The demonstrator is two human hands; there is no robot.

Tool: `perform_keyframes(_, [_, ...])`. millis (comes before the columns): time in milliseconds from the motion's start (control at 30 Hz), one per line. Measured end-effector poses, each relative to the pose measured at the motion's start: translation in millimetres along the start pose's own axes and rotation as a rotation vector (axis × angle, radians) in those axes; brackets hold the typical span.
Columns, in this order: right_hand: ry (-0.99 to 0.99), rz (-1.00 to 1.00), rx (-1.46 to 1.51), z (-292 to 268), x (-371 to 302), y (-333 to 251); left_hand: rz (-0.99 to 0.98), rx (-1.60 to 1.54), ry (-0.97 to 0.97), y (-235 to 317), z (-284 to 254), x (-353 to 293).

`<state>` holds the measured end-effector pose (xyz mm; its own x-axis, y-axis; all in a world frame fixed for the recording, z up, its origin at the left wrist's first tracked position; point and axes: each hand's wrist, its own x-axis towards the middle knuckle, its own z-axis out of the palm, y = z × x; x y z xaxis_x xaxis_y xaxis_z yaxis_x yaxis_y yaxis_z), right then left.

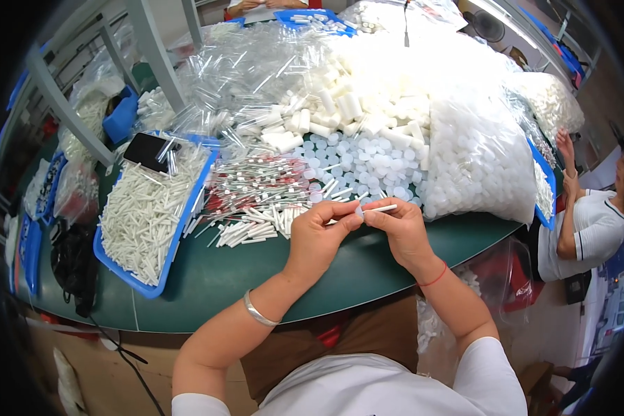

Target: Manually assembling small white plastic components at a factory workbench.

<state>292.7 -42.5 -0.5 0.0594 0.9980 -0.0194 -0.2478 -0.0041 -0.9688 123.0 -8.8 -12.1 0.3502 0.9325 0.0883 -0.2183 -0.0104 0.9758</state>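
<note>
My left hand (314, 234) and my right hand (405, 234) meet over the near edge of the green table. The right fingers pinch a thin white stick (384, 208) that sticks out past the fingertips. Pinched in the left fingers is a small translucent disc (359, 210), close against the stick; whether the two are joined I cannot tell. Just beyond the hands lies a heap of similar translucent discs (388, 171). Short white sticks (253, 229) are piled left of my left hand, below red-and-white thin rods (260, 182).
A blue tray (161, 281) of white sticks, with a black phone (148, 152) on it, stands at left. Clear tubes (249, 69) and thick white cylinders (340, 111) are heaped behind. A bulging clear bag (478, 163) stands right; farther right, another person (582, 222) sits.
</note>
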Motion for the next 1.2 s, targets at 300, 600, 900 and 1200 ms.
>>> perform_keyframes(300, [-0.026,0.035,-0.026,1,36,-7,0.13,0.312,0.013,20,-11,28])
perform_keyframes(600, [0.043,-0.173,0.026,6,52,-16,0.41,1.426,0.116,27,-55,156])
perform_keyframes(900, [0.059,-0.254,-0.139,-2,52,-6,0.341,1.726,0.112,13,-45,191])
perform_keyframes(1200, [0.044,-0.292,-0.26,0,55,-4,0.192,0.748,0.033,35,-43,76])
